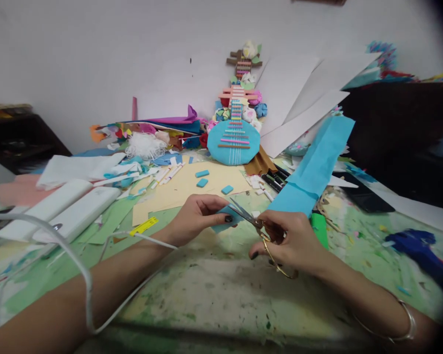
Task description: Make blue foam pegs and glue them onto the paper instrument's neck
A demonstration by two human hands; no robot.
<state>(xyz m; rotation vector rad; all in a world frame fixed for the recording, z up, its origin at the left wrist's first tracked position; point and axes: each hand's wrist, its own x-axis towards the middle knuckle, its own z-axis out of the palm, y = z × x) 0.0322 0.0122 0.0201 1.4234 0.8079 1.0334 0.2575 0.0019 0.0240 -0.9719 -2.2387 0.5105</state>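
Observation:
My left hand (pixel 197 215) pinches a small piece of blue foam (pixel 225 219) just above the paint-stained table (pixel 221 295). My right hand (pixel 293 241) grips gold-handled scissors (pixel 260 231), fingers through the loops. The blades point left and are parted around the edge of the blue piece. Three small cut blue bits (pixel 202 173) lie on a cream sheet (pixel 192 189) just beyond my hands.
A blue craft guitar (pixel 234 140) leans on the wall at the back among coloured paper scraps. A long blue strip (pixel 317 164) and white card sheets (pixel 302 105) lie to the right, white boxes (pixel 64 209) and a white cable (pixel 77 260) to the left. Pens (pixel 276 179) lie near the strip.

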